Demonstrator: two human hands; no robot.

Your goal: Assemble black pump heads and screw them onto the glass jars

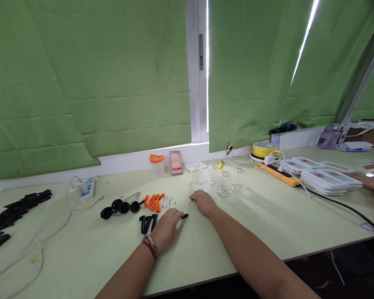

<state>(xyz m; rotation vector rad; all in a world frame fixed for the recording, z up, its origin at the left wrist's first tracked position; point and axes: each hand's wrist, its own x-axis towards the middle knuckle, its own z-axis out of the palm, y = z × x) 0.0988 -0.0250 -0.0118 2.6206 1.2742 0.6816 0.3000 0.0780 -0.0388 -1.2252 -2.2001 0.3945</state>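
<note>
My left hand (168,227) is closed around a black plastic piece (185,216), whose tip sticks out past the fingers. Something white shows at one finger. Just left of that hand lie several black plastic pieces (147,223). My right hand (203,202) rests on the table with its fingers curled together; a small dark bit shows at the fingertips, too small to name. Orange angled pieces (155,202) and thin metal pins (166,202) lie beyond my left hand. Black round cups with metal rods (124,207) are further left. Upturned glass jars (225,185) stand beyond my right hand.
An orange-lidded shaker cup (157,166) and a small box (175,162) stand by the wall. At right are an orange power strip (280,174), stacked white trays (322,180) and another person's hand (370,182). Cables (40,236) and black parts (18,209) lie left.
</note>
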